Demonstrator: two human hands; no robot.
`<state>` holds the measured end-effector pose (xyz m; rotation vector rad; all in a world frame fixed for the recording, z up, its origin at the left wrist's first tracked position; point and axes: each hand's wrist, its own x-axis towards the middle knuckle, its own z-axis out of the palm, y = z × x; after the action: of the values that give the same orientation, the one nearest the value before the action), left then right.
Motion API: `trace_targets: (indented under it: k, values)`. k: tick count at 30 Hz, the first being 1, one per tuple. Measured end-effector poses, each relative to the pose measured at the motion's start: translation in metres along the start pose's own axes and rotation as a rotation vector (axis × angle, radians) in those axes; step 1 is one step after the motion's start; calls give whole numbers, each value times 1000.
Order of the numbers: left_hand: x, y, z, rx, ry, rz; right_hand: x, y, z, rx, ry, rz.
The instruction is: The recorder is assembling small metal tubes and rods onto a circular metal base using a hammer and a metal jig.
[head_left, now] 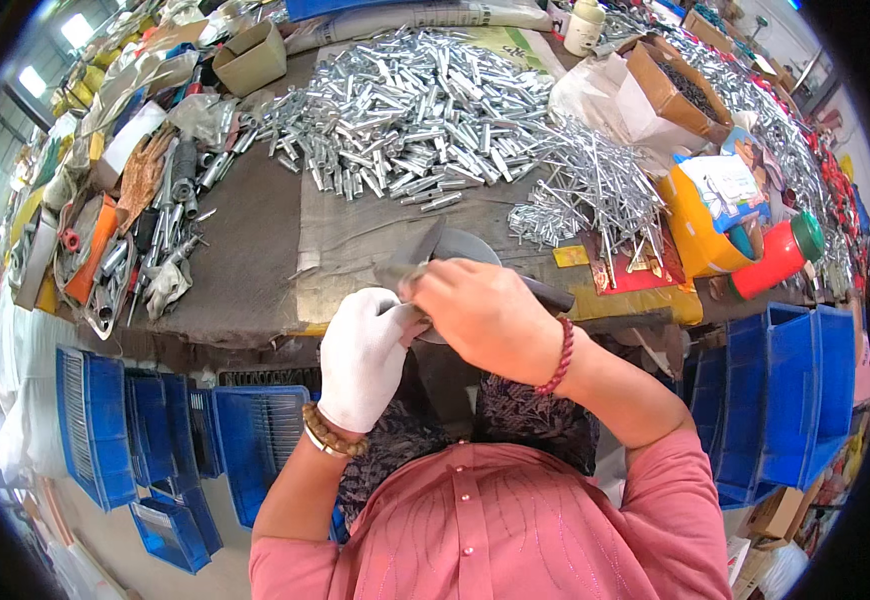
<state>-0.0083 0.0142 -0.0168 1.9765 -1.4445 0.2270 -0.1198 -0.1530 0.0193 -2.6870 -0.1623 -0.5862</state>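
Observation:
My left hand (360, 352), in a white glove, is closed at the near edge of the workbench. My right hand (482, 312) is bare and also closed, its fingertips pinching close against the left thumb and fingers. Whatever lies between them is mostly covered, so I cannot make out its kind. Just beyond my fingers is a round grey metal block (468, 247), with a dark wedge-shaped metal piece (423, 243) beside it. A large heap of silver metal tubes (425, 115) spreads over the bench further back.
Thin metal rods (610, 195) lie heaped to the right, near a yellow container (693, 235) and a red jar with a green lid (777, 258). Tools and an orange-handled piece (93, 250) clutter the left. Blue bins (260, 400) stand below the bench on both sides.

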Motion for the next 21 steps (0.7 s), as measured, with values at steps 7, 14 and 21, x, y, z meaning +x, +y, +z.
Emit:
trace_targets:
  k: [7, 14, 21]
  values:
    - [-2, 2, -3, -137, 5, -49, -19, 14, 7, 316, 155, 211]
    - [-2, 2, -5, -124, -14, -59, -19, 11, 11, 343, 136, 234]
    - [-2, 0, 1, -43, -17, -44, -14, -7, 5, -79, 103, -57]
